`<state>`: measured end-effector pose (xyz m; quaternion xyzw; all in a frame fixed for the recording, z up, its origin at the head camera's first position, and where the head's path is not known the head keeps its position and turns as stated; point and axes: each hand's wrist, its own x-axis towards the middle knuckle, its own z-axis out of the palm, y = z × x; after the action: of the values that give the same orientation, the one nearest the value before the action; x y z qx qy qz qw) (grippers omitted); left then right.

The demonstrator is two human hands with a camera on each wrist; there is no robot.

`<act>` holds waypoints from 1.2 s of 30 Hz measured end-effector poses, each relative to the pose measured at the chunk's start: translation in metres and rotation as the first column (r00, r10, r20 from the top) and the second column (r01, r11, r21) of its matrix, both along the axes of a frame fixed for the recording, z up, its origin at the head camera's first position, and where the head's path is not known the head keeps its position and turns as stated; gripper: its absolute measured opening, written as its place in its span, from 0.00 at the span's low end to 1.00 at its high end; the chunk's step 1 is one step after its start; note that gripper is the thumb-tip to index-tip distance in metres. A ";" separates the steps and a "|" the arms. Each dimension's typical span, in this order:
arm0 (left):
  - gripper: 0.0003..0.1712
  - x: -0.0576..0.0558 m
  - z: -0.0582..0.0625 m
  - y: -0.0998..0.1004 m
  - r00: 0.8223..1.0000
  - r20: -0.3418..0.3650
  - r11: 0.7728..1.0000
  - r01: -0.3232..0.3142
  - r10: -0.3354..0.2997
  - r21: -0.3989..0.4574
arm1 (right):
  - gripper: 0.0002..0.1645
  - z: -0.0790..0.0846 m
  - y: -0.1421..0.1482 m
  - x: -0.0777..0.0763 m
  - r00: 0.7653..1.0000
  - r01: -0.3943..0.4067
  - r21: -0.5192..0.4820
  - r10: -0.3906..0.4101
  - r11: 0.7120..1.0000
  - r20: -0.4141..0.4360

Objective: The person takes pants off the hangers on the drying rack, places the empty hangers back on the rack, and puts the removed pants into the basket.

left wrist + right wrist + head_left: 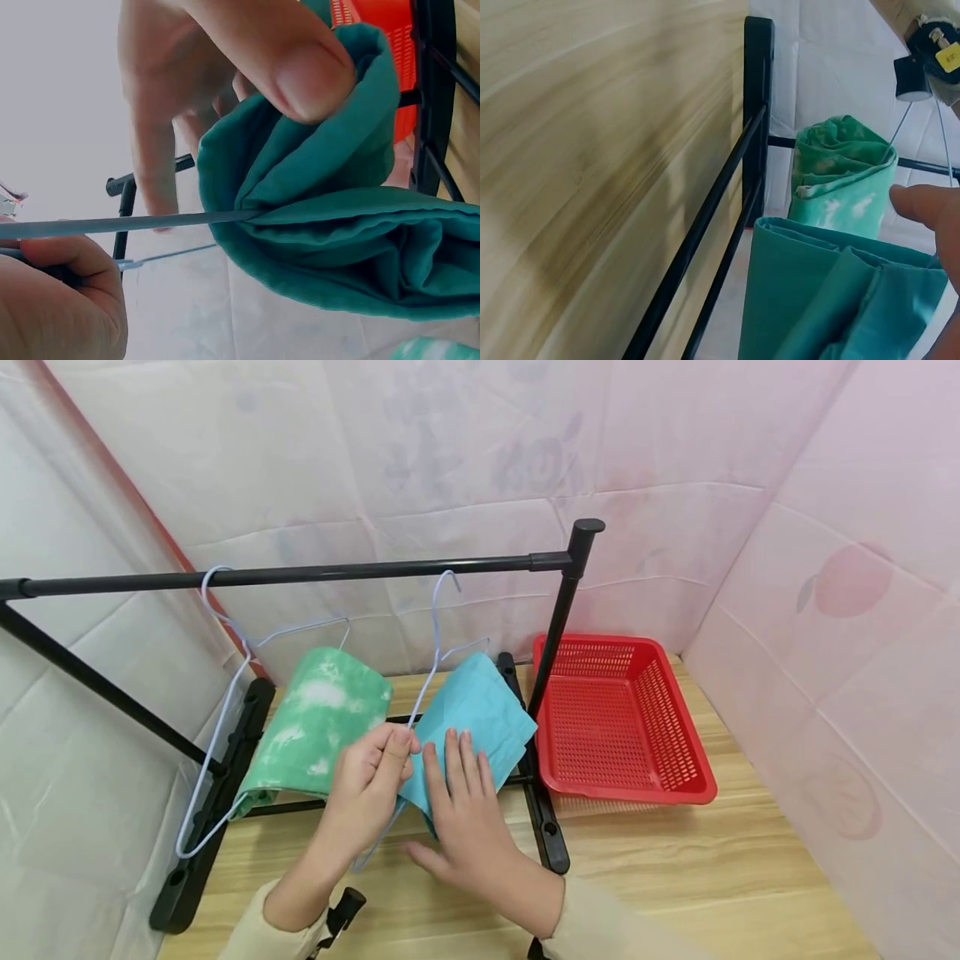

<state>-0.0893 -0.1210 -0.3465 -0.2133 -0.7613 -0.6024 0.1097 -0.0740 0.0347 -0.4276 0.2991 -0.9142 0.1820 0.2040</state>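
Observation:
My left hand (375, 781) grips a pale-blue wire hanger (430, 681) by its side. A folded blue cloth (476, 702) hangs over this hanger, looking teal in the wrist views. Its layers show end-on in the left wrist view. Fingers of my right hand (468, 818) lie straight on the cloth, and the thumb is spread apart below its edge. The hanger's hook is close to the black rail; whether it bears on the rail, I cannot tell. To the left, a green-and-white cloth (318, 710) hangs folded over another hanger (225, 727) hooked on the rail.
The black rack (322, 574) stands on a wood-grain table (675, 877), its post and foot just right of the blue cloth. A red plastic basket (697, 781) sits to the right of the rack. Pale printed sheets (832, 693) enclose the back and sides.

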 end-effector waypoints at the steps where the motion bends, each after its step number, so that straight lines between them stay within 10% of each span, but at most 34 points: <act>1: 0.16 0.000 0.000 0.001 1.000 -0.006 1.000 -0.002 0.002 0.003 | 0.77 0.000 -0.001 -0.001 1.000 0.013 0.001 -0.013 1.000 0.001; 36: 0.16 0.004 -0.003 0.003 0.999 -0.012 0.998 -0.032 0.033 0.056 | 0.56 -0.017 -0.006 -0.031 0.995 -0.007 -0.027 0.004 1.000 -0.097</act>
<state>-0.0849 -0.1178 -0.3495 -0.2016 -0.7470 -0.6199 0.1305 -0.1046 0.0287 -0.4443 0.3073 -0.8999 0.1802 0.2516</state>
